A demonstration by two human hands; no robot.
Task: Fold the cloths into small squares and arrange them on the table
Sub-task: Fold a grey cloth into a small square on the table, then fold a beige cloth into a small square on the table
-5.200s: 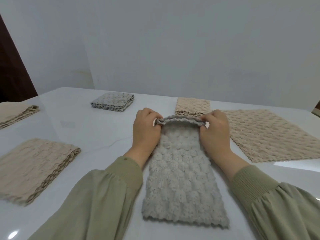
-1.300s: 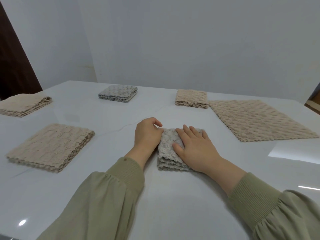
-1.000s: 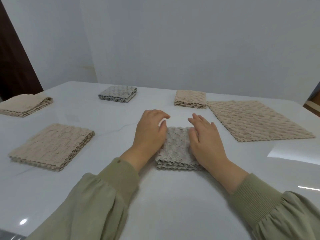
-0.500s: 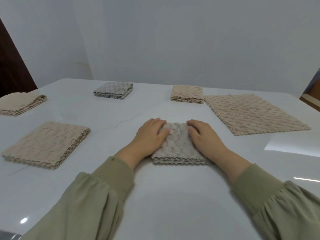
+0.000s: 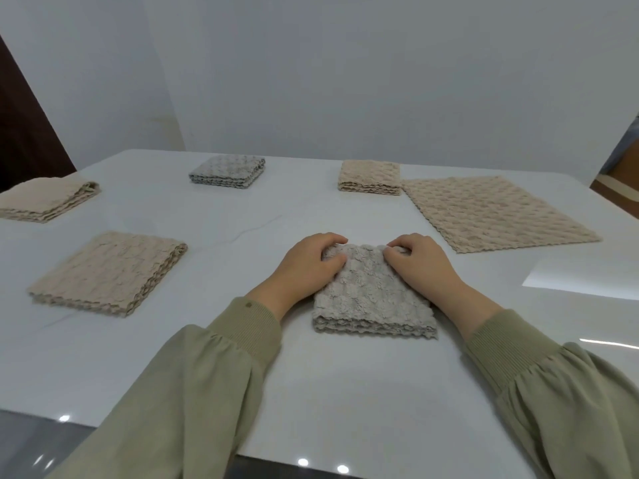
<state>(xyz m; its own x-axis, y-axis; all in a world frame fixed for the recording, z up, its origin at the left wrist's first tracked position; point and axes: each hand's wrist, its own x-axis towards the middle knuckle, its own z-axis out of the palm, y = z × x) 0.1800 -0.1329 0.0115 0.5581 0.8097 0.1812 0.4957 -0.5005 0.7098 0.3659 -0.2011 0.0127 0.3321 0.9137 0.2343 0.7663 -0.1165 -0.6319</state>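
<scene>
Two forearms in loose olive-green sleeves (image 5: 193, 385) with ribbed cuffs reached in from the bottom edge, angled toward each other over a glossy white counter (image 5: 345, 392).

Between them, just past the cuffs, lay the grey cloth (image 5: 371, 299), folded into a small thick square with its layered, wavy edges facing the viewer. This cloth is the landmark for everything below.

The left hand (image 5: 306, 267) rested palm down on the grey cloth's left side, wrist low on the counter, fingers curled and pinching its far left corner. The right hand (image 5: 420, 262) mirrored it on the right side, knuckles raised, fingers bent and closed on the far right corner. Both hands gripped the cloth, which lay flat on the counter.

Left of the grey cloth, well apart, sat a folded beige cloth (image 5: 107, 273), larger and rectangular. Farther left and beyond that, near the counter's edge, lay another folded beige cloth (image 5: 46, 198).

Beyond the grey cloth and to its right, an unfolded beige cloth (image 5: 494, 212) lay spread flat. Touching that sheet's far left corner sat a small folded beige square (image 5: 370, 176). Beyond the grey cloth and to its left sat a second small folded grey square (image 5: 228, 169).

A plain pale wall (image 5: 345, 70) rose behind the counter.
</scene>
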